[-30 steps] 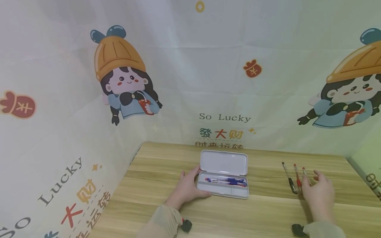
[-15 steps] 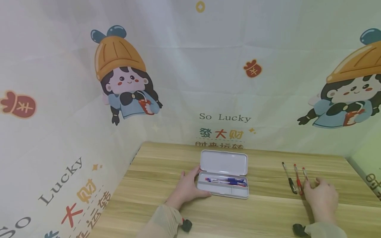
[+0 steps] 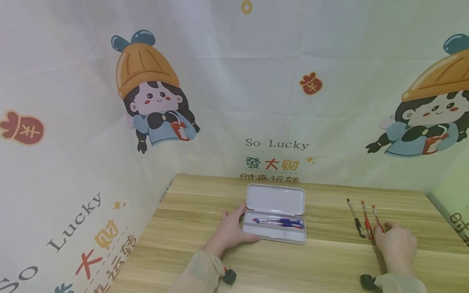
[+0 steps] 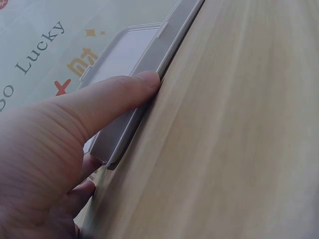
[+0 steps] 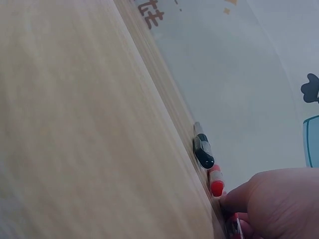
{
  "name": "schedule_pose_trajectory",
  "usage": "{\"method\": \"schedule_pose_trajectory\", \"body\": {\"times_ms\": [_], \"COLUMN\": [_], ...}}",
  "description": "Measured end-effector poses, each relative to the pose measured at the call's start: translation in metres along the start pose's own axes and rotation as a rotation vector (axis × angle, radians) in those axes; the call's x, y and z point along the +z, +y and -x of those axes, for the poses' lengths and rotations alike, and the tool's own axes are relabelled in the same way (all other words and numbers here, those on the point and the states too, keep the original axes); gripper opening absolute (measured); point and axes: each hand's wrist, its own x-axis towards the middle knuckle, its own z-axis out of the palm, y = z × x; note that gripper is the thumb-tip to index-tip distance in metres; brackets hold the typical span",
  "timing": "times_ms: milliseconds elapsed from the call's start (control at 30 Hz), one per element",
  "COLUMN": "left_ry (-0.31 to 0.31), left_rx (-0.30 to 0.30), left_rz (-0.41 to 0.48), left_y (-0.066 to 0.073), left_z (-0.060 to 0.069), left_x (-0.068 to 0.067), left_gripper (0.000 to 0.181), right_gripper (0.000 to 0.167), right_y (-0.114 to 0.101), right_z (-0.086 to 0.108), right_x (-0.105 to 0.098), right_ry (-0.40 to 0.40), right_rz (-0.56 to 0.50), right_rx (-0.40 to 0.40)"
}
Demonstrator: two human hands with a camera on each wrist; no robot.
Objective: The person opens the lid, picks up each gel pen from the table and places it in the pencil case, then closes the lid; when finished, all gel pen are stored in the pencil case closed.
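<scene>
An open white pencil case [image 3: 269, 236] lies left of the table's middle, its lid [image 3: 275, 199] tipped back. Blue pens [image 3: 278, 222] rest inside its tray. My left hand [image 3: 231, 230] grips the case's left end; in the left wrist view the thumb [image 4: 148, 79] presses its front wall. Over on the right, my right hand [image 3: 396, 244] pinches the rightmost red pen [image 3: 377, 217] near its lower end, which the fingers hide. In the right wrist view part of that pen [image 5: 234, 226] shows by the fingers. Left of it lie another red pen [image 3: 367, 221] and a black pen [image 3: 357, 221].
The wood-grain table [image 3: 322, 260] meets a printed cloth backdrop [image 3: 220, 101] behind and at the left. A dark wrist device [image 3: 230, 277] sits by the left sleeve and another dark device [image 3: 368, 282] by the right one.
My right hand has shifted slightly right and down along the rightmost red pen, and its fingers have closed in on the lower part. The left hand and the case stay in place.
</scene>
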Motion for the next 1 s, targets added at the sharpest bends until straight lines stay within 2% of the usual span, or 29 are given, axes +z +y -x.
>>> {"method": "schedule_pose_trajectory", "body": {"times_ms": [233,467,567,800,1000], "left_ry": [0.006,0.009,0.006,0.007,0.008], "left_rx": [0.012,0.011,0.006,0.012,0.013], "left_rz": [-0.011,-0.012,-0.004,0.0,-0.008], "left_y": [0.001,0.001,0.002,0.003,0.004], "left_z": [0.0,0.001,0.001,0.002,0.001], "left_x": [0.001,0.001,0.0,0.0,-0.001], "left_gripper": [0.123,0.122,0.123,0.124,0.125], "right_gripper": [0.045,0.045,0.044,0.037,0.035], "right_y": [0.001,-0.005,-0.01,-0.025,-0.041], "right_z": [0.001,0.001,-0.001,0.001,0.005], "right_x": [-0.001,-0.004,-0.004,-0.003,-0.001], "right_ry": [0.025,0.007,0.036,0.145,0.162], "right_rz": [-0.045,-0.073,-0.084,-0.112,-0.162], "right_rx": [-0.001,0.005,-0.029,-0.172,-0.229]}}
